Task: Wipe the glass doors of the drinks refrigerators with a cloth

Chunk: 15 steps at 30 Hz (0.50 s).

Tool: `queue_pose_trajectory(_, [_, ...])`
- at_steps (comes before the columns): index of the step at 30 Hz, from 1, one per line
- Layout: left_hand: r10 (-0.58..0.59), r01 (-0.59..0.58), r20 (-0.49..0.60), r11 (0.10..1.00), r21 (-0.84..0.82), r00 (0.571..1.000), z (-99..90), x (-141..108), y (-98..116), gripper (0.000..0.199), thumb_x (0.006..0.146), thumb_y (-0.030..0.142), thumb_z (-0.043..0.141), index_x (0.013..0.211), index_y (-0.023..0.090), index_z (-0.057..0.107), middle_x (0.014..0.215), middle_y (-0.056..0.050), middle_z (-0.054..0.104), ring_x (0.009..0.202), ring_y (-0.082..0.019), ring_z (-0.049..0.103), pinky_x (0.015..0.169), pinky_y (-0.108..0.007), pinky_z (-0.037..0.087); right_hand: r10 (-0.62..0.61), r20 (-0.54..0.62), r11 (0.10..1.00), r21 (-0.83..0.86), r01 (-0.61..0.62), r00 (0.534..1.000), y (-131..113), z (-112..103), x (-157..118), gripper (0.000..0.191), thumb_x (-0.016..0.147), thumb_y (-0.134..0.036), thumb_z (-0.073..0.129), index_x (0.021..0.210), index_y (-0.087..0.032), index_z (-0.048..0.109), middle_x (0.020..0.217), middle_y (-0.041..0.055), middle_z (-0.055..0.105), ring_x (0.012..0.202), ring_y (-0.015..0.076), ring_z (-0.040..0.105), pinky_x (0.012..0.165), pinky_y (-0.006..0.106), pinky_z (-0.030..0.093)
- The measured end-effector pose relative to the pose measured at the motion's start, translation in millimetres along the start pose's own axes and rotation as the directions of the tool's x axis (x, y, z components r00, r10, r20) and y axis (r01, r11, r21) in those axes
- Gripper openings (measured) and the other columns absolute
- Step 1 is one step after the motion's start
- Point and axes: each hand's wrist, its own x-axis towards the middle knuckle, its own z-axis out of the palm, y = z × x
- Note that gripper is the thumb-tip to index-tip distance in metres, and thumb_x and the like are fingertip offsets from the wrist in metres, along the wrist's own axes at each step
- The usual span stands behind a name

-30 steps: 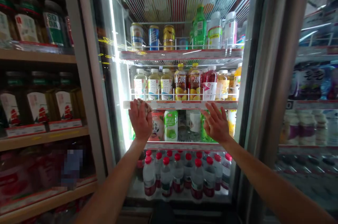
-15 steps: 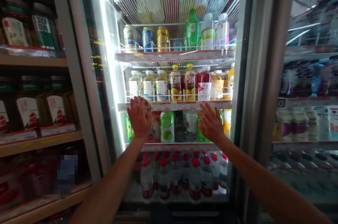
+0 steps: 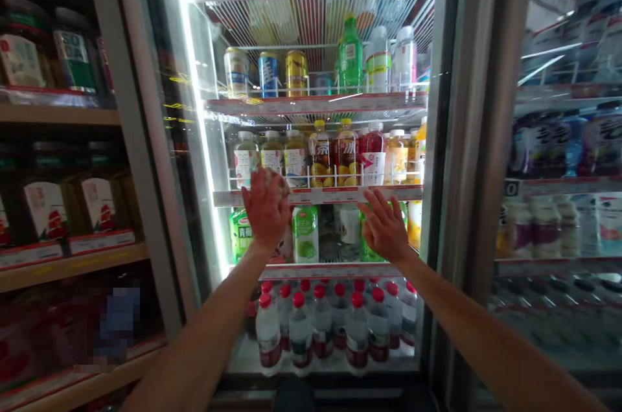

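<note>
My left hand [image 3: 265, 211] is raised in front of the lit drinks cooler, palm away from me and fingers pressed together. Under and beside its fingertips shows a crumpled mottled cloth [image 3: 280, 184], mostly hidden by the hand. Behind that hand are bottles with white labels [image 3: 295, 162] and a green carton-like pack [image 3: 241, 234]. My right hand [image 3: 385, 224] is also raised, fingers spread and nothing in it, before the shelf edge [image 3: 335, 195] and green bottles. Reflections suggest glass in front of the shelves; whether my right fingertips touch it I cannot tell.
Cans [image 3: 268, 74] and a green bottle [image 3: 350, 56] stand on a higher shelf. Red-capped water bottles [image 3: 357, 331] fill the cooler's floor. A metal door frame [image 3: 481, 172] rises at right, and a wooden shelf [image 3: 97, 263] of large jars is at left.
My left hand has moved a little to the right with the cloth, uncovering more of the green pack. My right hand stays nearly where it was. The view has shifted slightly.
</note>
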Motion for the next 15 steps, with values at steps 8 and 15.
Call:
queue_pose_trajectory(8, [0.389,-0.38,0.125,0.921,-0.089,0.913,16.0,-13,62,0.04,0.087,0.023,0.045,0.127,0.02,0.049,0.14,-0.008,0.044,0.14,-0.021,0.018,0.115,-0.042,0.014,-0.007,-0.025,1.0,0.015,0.007,1.0,0,0,0,0.045,0.08,-0.016,0.045,0.125,-0.018,0.048,0.139,0.0101,0.047,0.139,0.02,0.024,0.114,0.045,0.018])
queue_pose_trajectory(15, [0.163,-0.163,0.032,0.987,0.001,0.986,3.5,2,17,0.044,0.087,0.026,0.045,0.131,0.02,0.044,0.144,-0.011,0.037,0.14,-0.02,0.019,0.115,-0.043,0.011,-0.003,-0.015,1.0,0.03,0.003,1.0,0,0,0,0.047,0.081,-0.016,0.044,0.128,-0.019,0.046,0.141,0.0085,0.044,0.139,0.0199,0.023,0.114,0.045,0.019])
